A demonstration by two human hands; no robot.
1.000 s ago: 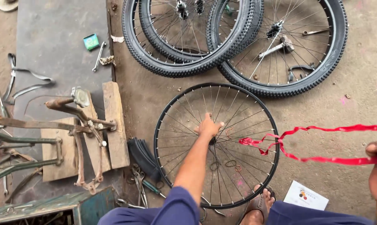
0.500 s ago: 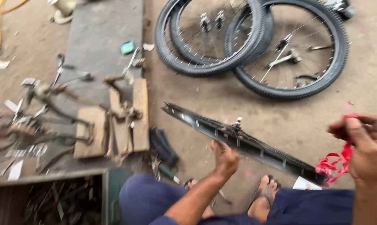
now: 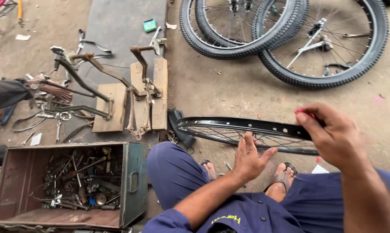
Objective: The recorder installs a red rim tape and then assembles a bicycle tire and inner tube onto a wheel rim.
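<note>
A bare black bicycle rim (image 3: pixel 229 125) with thin spokes stands tilted on edge above my knees. My left hand (image 3: pixel 250 157) is at its near side, fingers spread, touching the spokes and rim. My right hand (image 3: pixel 330 131) is raised over the right part of the rim with fingers pinched on a bit of red rim tape (image 3: pixel 299 111), mostly hidden by the fingers. My sandalled feet (image 3: pixel 283 177) rest on the ground under the rim.
Two tyred bicycle wheels (image 3: pixel 285 41) lie on the dirt ahead. A wooden jig with rusty metal arms (image 3: pixel 130 92) sits left of centre. An open green metal toolbox (image 3: pixel 74 183) full of tools is at lower left. Another person's hand (image 3: pixel 53 91) reaches in at far left.
The rim went from lying flat to tilted on edge. My view swung left, bringing the toolbox in. My right hand drew the red tape up to the rim; the loose strip no longer shows.
</note>
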